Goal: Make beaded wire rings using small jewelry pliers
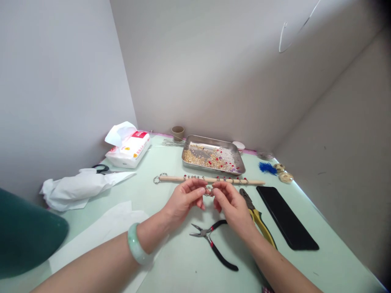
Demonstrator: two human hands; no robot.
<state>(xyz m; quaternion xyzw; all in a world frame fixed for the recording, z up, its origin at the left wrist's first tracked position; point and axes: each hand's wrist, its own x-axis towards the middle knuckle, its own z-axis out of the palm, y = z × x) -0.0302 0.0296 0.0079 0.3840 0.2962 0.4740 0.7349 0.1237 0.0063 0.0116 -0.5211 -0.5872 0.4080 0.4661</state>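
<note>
Both hands meet over the middle of the table, pinching a small silvery metal ring piece (pixel 208 190) between them. My left hand (pixel 186 198), with a pale green bangle (pixel 137 244) on its wrist, grips its left side with thumb and forefinger. On the right side, the fingertips of my right hand (pixel 230 201) are closed on the same piece. Just behind the hands lies a wooden rod (pixel 177 179) carrying small rings and red beads. Black-handled pliers (pixel 210 234) rest open in front of them.
A metal tray (pixel 214 169) of gold, clear and red beads stands behind the rod. Yellow-handled pliers (pixel 262 228) and a black phone-like slab (pixel 285 217) lie right, below a blue tassel (pixel 268 167). Left are a tissue pack (pixel 130 150), scissors (pixel 100 168) and crumpled white tissue (pixel 76 189).
</note>
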